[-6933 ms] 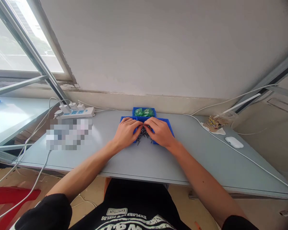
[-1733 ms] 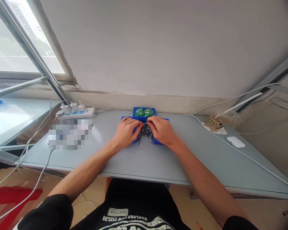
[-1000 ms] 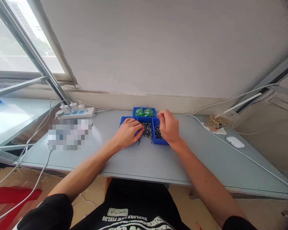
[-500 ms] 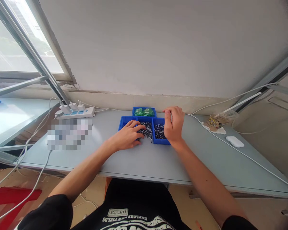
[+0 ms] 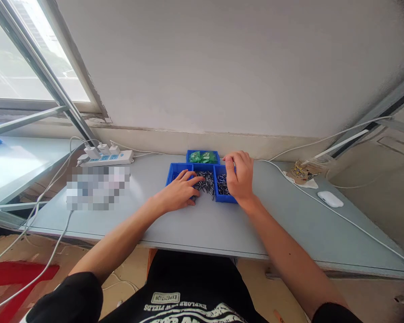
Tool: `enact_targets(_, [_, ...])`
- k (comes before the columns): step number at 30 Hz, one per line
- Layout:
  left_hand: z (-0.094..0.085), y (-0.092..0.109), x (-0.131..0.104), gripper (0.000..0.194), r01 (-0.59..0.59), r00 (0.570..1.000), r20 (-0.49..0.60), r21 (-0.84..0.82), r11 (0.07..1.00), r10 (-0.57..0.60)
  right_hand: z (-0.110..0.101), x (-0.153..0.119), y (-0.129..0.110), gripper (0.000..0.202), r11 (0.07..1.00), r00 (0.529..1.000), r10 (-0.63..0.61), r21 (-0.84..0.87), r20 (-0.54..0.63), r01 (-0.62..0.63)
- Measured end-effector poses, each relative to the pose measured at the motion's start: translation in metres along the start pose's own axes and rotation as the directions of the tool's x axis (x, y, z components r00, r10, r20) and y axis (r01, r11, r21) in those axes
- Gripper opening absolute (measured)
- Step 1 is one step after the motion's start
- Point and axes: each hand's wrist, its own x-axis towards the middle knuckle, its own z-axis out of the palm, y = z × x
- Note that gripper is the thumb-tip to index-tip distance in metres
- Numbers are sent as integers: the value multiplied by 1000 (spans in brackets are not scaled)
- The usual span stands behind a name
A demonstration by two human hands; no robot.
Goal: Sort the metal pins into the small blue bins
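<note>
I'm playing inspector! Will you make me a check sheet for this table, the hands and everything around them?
Surface: grey table.
Job's things: pile of small metal pieces between a left blue tray and a right blue tray; green packets in a back tray.
Clutter: cup, white case, power strip.
Hands: left hand spread over the pile's edge; right hand curled beside the right blue tray, contents hidden.
Cables: white cables on both sides.
Surroundings: wall behind, window at left.

Left hand near metal pieces, right hand near bin
</note>
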Motion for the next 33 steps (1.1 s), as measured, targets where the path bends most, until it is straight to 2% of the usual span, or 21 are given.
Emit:
enact_targets(3, [1,0,0,20,4,1000,28,7,1000,-4,1,0,0,26,1000,1000,-10,0,0,10])
enact_targets(12, [3,-3,1,21,-16,1000,14,-26,1000,16,2,-1,1,25,999,999,-44,-2,32,44])
enact_targets(24, [-2,-1,5,21,-27,1000,10,-134,991,29,4,-2,-1,23,996,994,-90,-9,66,91])
enact_targets(33, [4,-2,5,16,-34,999,23,-180,983,39,3,-1,-2,24,997,994,-79,-3,76,79])
